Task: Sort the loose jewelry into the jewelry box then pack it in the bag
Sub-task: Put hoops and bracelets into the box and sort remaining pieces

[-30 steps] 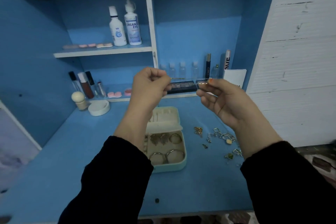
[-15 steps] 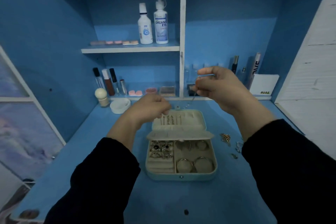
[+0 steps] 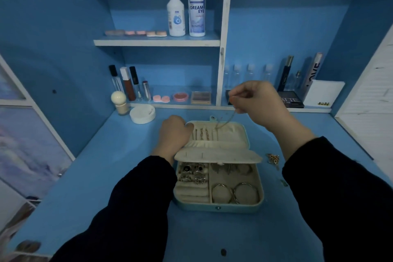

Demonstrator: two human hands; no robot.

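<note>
On bench (image 3: 127,176): jewelry box (image 3: 219,206) open, lid (image 3: 234,134) laid back. Right hand (image 3: 255,100) pinches thin chain (image 3: 225,122) above lid; chain hangs steeply down-left onto it. Left hand (image 3: 173,134) nearer, curled at lid's left edge, grip unclear.

The left hand (image 3: 173,134) hides its own fingers; chain (image 3: 226,120) blurred.

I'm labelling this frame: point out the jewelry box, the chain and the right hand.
jewelry box (image 3: 197,207): head view, front wall.
chain (image 3: 227,121): head view, hanging stretch.
right hand (image 3: 257,100): head view, back of hand.
</note>
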